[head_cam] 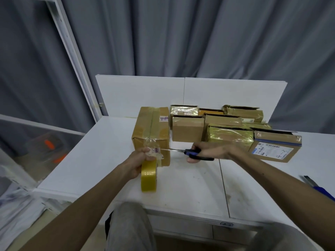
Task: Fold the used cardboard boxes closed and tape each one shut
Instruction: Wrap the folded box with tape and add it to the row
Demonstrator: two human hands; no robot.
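Note:
A closed cardboard box (151, 129) stands on the white table (101, 160), a strip of tape running along its top and down its near face. My left hand (140, 159) grips a yellow tape roll (149, 175) just in front of that box, the tape stretched from roll to box. My right hand (204, 153) holds blue-and-black scissors (192, 153), their blades pointing left and reaching the stretched tape beside my left fingers.
Several more cardboard boxes (230, 137), some wrapped in shiny tape, crowd the table behind my right hand; one labelled box (274, 151) is at the right. A white panel (190, 93) backs the table. A blue-handled tool (319, 188) lies at the right edge.

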